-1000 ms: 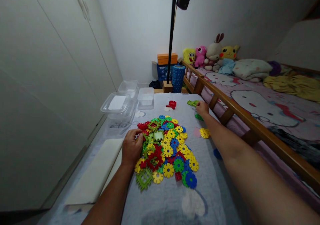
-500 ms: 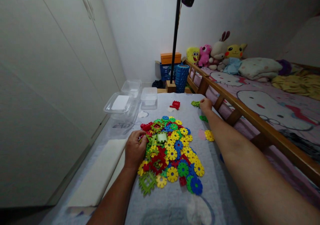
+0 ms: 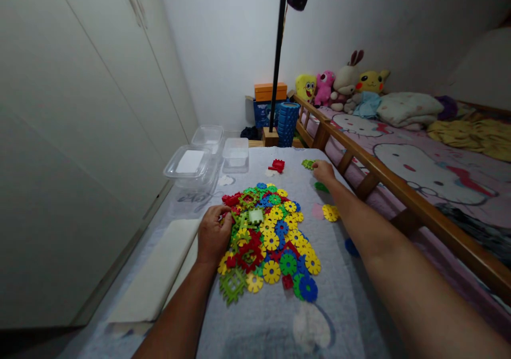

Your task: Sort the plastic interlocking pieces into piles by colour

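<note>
Your left hand [image 3: 214,234]: half-curled at the toy pile [image 3: 271,241]; can't tell its hold.
Your right hand [image 3: 324,172]: pinched on a green piece [image 3: 307,164].
Blue box [image 3: 261,114]: markings too small to read.

This is a home, and the room is a bedroom, by its toys apparently a child's. Along the right stands a bed with a wooden rail [image 3: 356,152], spread with a pink sheet [image 3: 411,162] printed with big white cartoon cats. Plush toys [image 3: 345,85] sit in a row at its far end, near a bunched pale quilt [image 3: 409,107] and a rumpled yellow cloth [image 3: 469,137]. Tall white cupboard doors [image 3: 88,135] with curved handles fill the left side, like a wardrobe's. Between them, a bench [image 3: 339,306] under a pale blue patterned cover bears a heap of bright plastic toy pieces [image 3: 271,240].
</note>
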The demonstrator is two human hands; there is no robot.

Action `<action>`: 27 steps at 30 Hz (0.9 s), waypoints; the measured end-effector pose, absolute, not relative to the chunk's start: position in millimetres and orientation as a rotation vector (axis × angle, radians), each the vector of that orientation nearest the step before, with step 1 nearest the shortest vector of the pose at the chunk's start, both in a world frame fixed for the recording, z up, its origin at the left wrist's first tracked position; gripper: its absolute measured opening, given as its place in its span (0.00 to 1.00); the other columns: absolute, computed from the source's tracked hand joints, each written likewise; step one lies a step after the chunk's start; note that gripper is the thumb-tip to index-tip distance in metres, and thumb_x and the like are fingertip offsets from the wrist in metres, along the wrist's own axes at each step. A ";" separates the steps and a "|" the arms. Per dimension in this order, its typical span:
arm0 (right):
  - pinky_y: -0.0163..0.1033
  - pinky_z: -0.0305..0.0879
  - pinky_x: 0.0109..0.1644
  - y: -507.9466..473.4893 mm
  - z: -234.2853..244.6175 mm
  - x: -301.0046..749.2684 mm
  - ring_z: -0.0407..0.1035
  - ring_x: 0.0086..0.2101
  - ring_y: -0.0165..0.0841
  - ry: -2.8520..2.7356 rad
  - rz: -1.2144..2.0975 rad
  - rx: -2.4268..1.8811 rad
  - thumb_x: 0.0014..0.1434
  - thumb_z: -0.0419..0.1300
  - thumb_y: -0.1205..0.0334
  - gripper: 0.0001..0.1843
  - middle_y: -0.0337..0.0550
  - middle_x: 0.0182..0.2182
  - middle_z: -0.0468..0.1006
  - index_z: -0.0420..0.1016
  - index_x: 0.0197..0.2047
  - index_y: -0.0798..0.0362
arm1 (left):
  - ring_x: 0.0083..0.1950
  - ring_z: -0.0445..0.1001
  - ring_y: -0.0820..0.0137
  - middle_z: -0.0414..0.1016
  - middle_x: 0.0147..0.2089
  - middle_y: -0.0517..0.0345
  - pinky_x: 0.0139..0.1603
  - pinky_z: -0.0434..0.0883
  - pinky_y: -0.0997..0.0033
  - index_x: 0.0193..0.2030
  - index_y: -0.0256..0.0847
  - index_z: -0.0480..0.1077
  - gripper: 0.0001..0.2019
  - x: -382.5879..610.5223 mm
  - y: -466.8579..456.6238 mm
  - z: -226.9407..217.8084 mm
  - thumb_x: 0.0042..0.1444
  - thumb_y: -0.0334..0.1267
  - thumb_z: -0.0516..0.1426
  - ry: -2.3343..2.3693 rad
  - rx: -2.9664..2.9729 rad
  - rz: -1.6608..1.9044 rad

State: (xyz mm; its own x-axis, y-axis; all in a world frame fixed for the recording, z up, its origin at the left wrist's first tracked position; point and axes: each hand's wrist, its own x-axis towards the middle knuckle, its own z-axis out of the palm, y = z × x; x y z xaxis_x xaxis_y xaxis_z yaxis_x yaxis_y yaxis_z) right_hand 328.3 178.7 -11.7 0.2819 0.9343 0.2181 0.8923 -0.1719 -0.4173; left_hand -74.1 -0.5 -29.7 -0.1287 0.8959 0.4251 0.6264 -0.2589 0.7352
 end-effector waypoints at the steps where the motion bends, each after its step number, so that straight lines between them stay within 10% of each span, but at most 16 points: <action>1: 0.42 0.65 0.53 176.9 -12.5 325.9 0.73 0.48 0.43 -1.685 0.108 -2.125 0.50 0.59 0.72 0.18 0.51 0.44 0.83 0.84 0.42 0.53 | 0.46 0.75 0.62 0.77 0.42 0.54 0.50 0.73 0.62 0.37 0.43 0.74 0.08 -74.2 -0.3 -29.9 0.60 0.39 0.54 1.705 1.855 1.334; 17: 0.46 0.61 0.62 163.8 -3.9 291.7 0.67 0.58 0.44 -1.820 0.114 -2.079 0.50 0.56 0.73 0.30 0.52 0.60 0.75 0.77 0.57 0.55 | 0.45 0.75 0.62 0.77 0.40 0.54 0.52 0.72 0.61 0.36 0.43 0.73 0.08 -72.7 -1.6 -23.7 0.59 0.39 0.53 1.699 1.848 1.337; 27: 0.33 0.66 0.38 89.6 16.1 244.9 0.74 0.35 0.33 -2.215 0.674 -1.693 0.54 0.62 0.67 0.11 0.43 0.37 0.83 0.82 0.41 0.53 | 0.47 0.75 0.61 0.77 0.41 0.54 0.55 0.71 0.60 0.37 0.44 0.73 0.08 -75.1 -3.6 -19.4 0.60 0.39 0.53 1.722 1.876 1.377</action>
